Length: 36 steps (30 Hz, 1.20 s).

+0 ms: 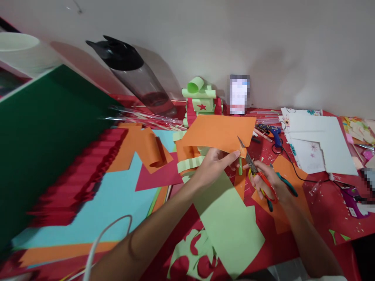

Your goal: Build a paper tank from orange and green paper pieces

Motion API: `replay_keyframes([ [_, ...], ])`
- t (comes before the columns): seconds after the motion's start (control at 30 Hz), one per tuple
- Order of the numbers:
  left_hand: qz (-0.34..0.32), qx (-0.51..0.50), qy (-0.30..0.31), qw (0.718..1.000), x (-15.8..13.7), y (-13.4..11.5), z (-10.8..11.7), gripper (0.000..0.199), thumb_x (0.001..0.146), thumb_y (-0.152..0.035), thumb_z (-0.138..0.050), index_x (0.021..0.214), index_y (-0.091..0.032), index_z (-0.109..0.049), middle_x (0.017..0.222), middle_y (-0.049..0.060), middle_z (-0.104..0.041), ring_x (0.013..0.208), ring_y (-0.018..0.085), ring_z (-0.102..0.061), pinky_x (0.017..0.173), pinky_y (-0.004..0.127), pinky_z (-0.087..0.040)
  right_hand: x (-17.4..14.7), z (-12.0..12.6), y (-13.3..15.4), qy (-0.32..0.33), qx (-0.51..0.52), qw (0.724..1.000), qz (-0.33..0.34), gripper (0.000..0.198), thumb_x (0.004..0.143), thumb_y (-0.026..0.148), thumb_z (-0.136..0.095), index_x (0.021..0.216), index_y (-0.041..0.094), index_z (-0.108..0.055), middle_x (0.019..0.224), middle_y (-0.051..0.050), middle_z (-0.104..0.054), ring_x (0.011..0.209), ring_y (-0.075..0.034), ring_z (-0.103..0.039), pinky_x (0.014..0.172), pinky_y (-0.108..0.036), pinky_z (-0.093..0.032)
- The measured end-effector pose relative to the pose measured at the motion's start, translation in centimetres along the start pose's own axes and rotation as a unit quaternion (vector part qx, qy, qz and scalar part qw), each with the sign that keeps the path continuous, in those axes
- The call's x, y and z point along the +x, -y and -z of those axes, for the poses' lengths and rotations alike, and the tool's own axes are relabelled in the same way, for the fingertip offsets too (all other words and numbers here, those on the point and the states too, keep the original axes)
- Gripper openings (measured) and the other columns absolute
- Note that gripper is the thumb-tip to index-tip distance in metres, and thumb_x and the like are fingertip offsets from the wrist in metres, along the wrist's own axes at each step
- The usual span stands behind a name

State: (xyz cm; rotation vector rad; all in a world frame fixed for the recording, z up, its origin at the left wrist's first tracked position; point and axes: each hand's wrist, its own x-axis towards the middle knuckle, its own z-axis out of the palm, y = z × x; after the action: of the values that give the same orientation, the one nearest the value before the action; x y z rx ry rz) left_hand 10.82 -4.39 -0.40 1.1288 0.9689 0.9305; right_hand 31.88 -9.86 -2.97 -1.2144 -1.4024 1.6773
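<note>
My left hand [215, 166] pinches the near edge of a sheet of orange paper [219, 130], holding it up above the table. In my right hand [269, 179] is a pair of scissors [262, 179] with red and yellow handles. The scissor blades are apart, one above and one below the sheet's right corner, close to my left fingertips. Behind the sheet stands a light green and red paper model [202, 103] with a red star, partly hidden by it. Below my hands lies a light green sheet [230, 222].
A tilted water bottle [140, 78] leans at the wall beside a phone [239, 93]. A blue glue gun [275, 134], pliers [287, 183] and white board pieces [334, 144] lie right. Pleated red paper [84, 179] and a dark green board [49, 136] are left. Green cut-out scraps [191, 249] lie in front.
</note>
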Motion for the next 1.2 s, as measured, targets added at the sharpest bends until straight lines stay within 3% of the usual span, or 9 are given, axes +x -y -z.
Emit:
replay_keyframes([
  [0.27, -0.006, 0.038, -0.006, 0.999, -0.4, -0.4, -0.3, 0.038, 0.08, -0.052, -0.073, 0.087, -0.016, -0.07, 0.067, 0.002, -0.066, 0.061, 0.015, -0.059, 0.06, 0.028, -0.046, 0.3, -0.5, -1.1, -0.021, -0.012, 0.999, 0.035, 0.051, 0.091, 0.058, -0.068, 0.128, 0.024, -0.061, 0.07, 0.007, -0.052, 0.041, -0.006, -0.044, 0.036, -0.017, -0.04],
  [0.63, -0.026, 0.036, -0.013, 0.999, -0.3, -0.3, -0.2, 0.034, 0.079, -0.048, -0.074, 0.067, -0.019, -0.063, 0.066, 0.003, -0.064, 0.07, 0.019, -0.062, 0.067, 0.031, -0.049, 0.0, -1.0, -0.3, -0.037, -0.041, 0.998, 0.036, 0.052, 0.09, 0.058, -0.07, 0.128, 0.023, -0.061, 0.075, 0.005, -0.056, 0.042, -0.004, -0.044, 0.039, -0.018, -0.041],
  [0.9, -0.017, 0.041, -0.018, 0.999, 0.0, 0.3, -0.1, 0.035, 0.078, -0.051, -0.074, 0.068, -0.019, -0.065, 0.063, 0.002, -0.062, 0.065, 0.017, -0.059, 0.064, 0.03, -0.047, 0.2, -0.5, -0.3, -0.003, -0.019, 1.0, 0.018, 0.055, 0.091, 0.06, -0.07, 0.131, 0.024, -0.06, 0.081, 0.004, -0.056, 0.045, -0.006, -0.049, 0.038, -0.019, -0.045],
  [1.2, -0.001, 0.048, -0.023, 0.999, -0.1, 0.1, -0.2, 0.037, 0.075, -0.054, -0.074, 0.073, -0.018, -0.065, 0.063, 0.001, -0.061, 0.06, 0.015, -0.055, 0.06, 0.029, -0.044, 0.1, -0.8, 0.5, -0.015, -0.042, 0.999, 0.012, 0.053, 0.09, 0.058, -0.071, 0.128, 0.023, -0.061, 0.078, 0.005, -0.056, 0.041, -0.004, -0.049, 0.035, -0.016, -0.042],
])
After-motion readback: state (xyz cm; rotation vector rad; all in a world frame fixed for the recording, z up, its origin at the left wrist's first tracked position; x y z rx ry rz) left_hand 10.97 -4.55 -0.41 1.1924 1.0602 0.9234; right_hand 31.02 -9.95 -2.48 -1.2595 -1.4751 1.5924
